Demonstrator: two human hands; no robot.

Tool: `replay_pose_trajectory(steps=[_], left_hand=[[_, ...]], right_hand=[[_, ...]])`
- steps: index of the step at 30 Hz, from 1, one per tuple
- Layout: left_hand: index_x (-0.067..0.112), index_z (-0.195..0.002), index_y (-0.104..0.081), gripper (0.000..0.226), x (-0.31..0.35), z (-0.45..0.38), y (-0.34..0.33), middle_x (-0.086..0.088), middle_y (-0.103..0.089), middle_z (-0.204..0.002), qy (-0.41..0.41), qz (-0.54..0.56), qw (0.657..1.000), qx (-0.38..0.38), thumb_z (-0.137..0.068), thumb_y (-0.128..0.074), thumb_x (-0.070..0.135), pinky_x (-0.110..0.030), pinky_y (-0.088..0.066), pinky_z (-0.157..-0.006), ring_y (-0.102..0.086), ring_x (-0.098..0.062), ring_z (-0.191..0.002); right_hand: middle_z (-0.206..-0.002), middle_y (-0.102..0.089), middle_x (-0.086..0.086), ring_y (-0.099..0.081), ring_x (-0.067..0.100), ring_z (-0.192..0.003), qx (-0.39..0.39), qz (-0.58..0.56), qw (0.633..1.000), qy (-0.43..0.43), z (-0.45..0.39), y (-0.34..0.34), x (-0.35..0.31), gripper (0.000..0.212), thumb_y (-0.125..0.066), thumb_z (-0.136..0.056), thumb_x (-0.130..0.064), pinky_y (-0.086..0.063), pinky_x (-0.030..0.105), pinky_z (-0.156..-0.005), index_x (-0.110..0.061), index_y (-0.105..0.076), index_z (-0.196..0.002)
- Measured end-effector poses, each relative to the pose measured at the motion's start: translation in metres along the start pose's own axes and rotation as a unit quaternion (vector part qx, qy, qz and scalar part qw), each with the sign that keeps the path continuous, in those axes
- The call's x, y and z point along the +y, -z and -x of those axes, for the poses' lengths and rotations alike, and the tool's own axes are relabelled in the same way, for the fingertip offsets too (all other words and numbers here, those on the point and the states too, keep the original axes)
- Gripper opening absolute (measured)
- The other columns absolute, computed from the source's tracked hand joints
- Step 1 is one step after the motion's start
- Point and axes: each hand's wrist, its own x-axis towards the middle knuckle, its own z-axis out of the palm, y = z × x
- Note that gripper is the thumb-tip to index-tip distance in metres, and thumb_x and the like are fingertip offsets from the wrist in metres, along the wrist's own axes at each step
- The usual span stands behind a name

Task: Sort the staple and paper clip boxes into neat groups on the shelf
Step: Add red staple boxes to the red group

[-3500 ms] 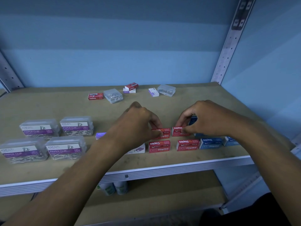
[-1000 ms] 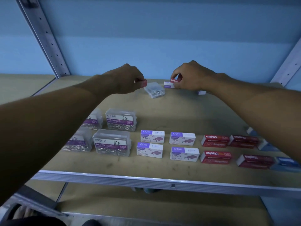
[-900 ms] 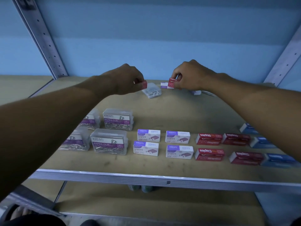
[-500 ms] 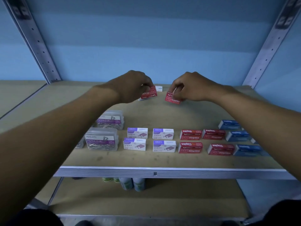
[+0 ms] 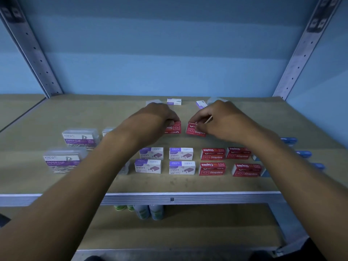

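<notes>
Left hand (image 5: 158, 117) and right hand (image 5: 220, 117) each pinch a red staple box (image 5: 174, 127) (image 5: 194, 130) above the shelf (image 5: 56, 185), behind the red group (image 5: 212, 153); apparently tilted, either could slip and knock the rows askew.

My two arms are bare from the hands back to the frame's lower edge: no sleeves, watch, bracelet or rings show. My left hand (image 5: 158, 119) and right hand (image 5: 222, 119) wear no gloves. At the bottom corners a bit of dark clothing shows, too dim to identify.
</notes>
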Motion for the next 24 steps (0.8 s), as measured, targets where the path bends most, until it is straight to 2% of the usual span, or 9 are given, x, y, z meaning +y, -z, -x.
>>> replay_pose_trajectory(steps=[2, 4, 8, 16, 20, 24], left_hand=[[0.024, -0.116, -0.070, 0.031, 0.000, 0.002, -0.002, -0.002, -0.064, -0.111, 0.014, -0.005, 1.000, -0.012, -0.100, -0.045, 0.015, -0.031, -0.046, -0.087, -0.058, -0.020, -0.102], [0.025, -0.116, -0.070, 0.032, 0.001, 0.003, -0.002, -0.002, -0.065, -0.110, 0.018, -0.003, 1.000, -0.023, -0.100, -0.045, 0.015, -0.033, -0.048, -0.087, -0.059, -0.020, -0.100], [0.025, -0.116, -0.070, 0.031, 0.001, 0.006, -0.004, -0.001, -0.065, -0.112, 0.012, -0.007, 0.999, -0.041, -0.099, -0.045, 0.015, -0.039, -0.048, -0.089, -0.058, -0.020, -0.103], [0.029, -0.116, -0.067, 0.029, -0.005, 0.006, -0.014, 0.004, -0.062, -0.115, 0.009, -0.007, 0.997, -0.073, -0.099, -0.046, 0.020, -0.038, -0.047, -0.093, -0.056, -0.018, -0.108], [0.029, -0.119, -0.066, 0.028, -0.007, 0.008, -0.014, 0.006, -0.062, -0.117, 0.006, -0.007, 0.998, -0.064, -0.099, -0.047, 0.022, -0.035, -0.047, -0.093, -0.056, -0.016, -0.109], [0.029, -0.127, -0.062, 0.032, -0.009, 0.010, -0.014, 0.007, -0.061, -0.126, 0.009, -0.007, 0.999, -0.040, -0.099, -0.049, 0.024, -0.022, -0.040, -0.089, -0.055, -0.013, -0.111]], right_hand=[[-0.085, -0.064, -0.021, -0.061, -0.005, -0.081, -0.002, 0.005, 1.000, -0.003, 0.003, -0.002, 0.001, 0.025, -0.066, -0.092, -0.017, -0.041, 0.003, -0.065, -0.036, -0.079, -0.102], [-0.091, -0.070, -0.018, -0.063, -0.005, -0.083, -0.010, 0.005, 1.000, -0.005, 0.005, -0.002, 0.001, 0.025, -0.067, -0.091, -0.017, -0.043, 0.003, -0.067, -0.035, -0.079, -0.103], [-0.096, -0.075, -0.013, -0.066, -0.003, -0.085, -0.027, 0.005, 1.000, -0.007, 0.005, -0.004, 0.000, 0.025, -0.069, -0.090, -0.016, -0.050, 0.011, -0.076, -0.034, -0.080, -0.103], [-0.094, -0.077, -0.016, -0.069, -0.003, -0.088, -0.046, -0.021, 0.998, -0.027, 0.007, -0.007, 0.004, 0.023, -0.072, -0.086, -0.015, -0.055, 0.021, -0.088, -0.032, -0.081, -0.099], [-0.096, -0.076, -0.017, -0.068, -0.005, -0.088, -0.057, -0.029, 0.997, -0.038, 0.005, -0.004, 0.004, 0.023, -0.074, -0.087, -0.016, -0.052, 0.015, -0.084, -0.033, -0.081, -0.099], [-0.095, -0.075, -0.019, -0.066, -0.007, -0.086, -0.059, -0.018, 0.997, -0.040, 0.004, -0.004, 0.004, 0.023, -0.074, -0.087, -0.017, -0.049, 0.011, -0.077, -0.036, -0.081, -0.099]])
